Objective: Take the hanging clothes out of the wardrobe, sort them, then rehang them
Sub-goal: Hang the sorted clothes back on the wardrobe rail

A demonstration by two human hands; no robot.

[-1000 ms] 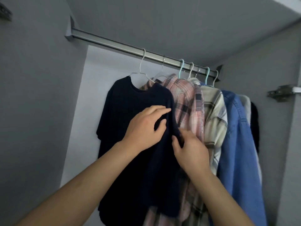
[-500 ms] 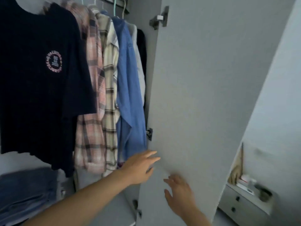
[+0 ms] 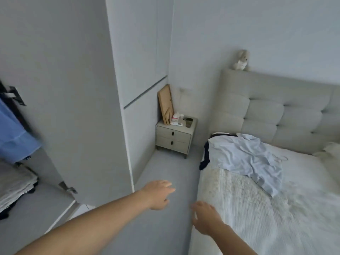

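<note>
While both arms reached forward over the grey floor (image 3: 165,181), neither hand held anything: the left hand (image 3: 158,195) was spread with relaxed, nearly straight fingers, and the right hand (image 3: 206,217) hung loose and empty just beside the edge of the bed (image 3: 276,218). At the far left, past the open wardrobe door (image 3: 73,107), a strip of blue shirt (image 3: 12,137) hung inside the wardrobe, with a stack of folded grey clothes (image 3: 14,184) below it. A pale blue shirt (image 3: 244,159) lay crumpled on the white bedcover near the padded headboard (image 3: 285,111), partly covering a dark navy garment (image 3: 207,153) whose edge drooped over the side of the mattress. A small soft toy (image 3: 240,60) sat on top of the headboard. In the corner between wardrobe and bed stood a two-drawer nightstand (image 3: 174,137) carrying a leaning wooden board (image 3: 165,103), a white and red box (image 3: 175,117), a white remote-like item and a dark cup (image 3: 188,122). Printing on the box was too small to read, and no other writing or brand could be made out.
</note>
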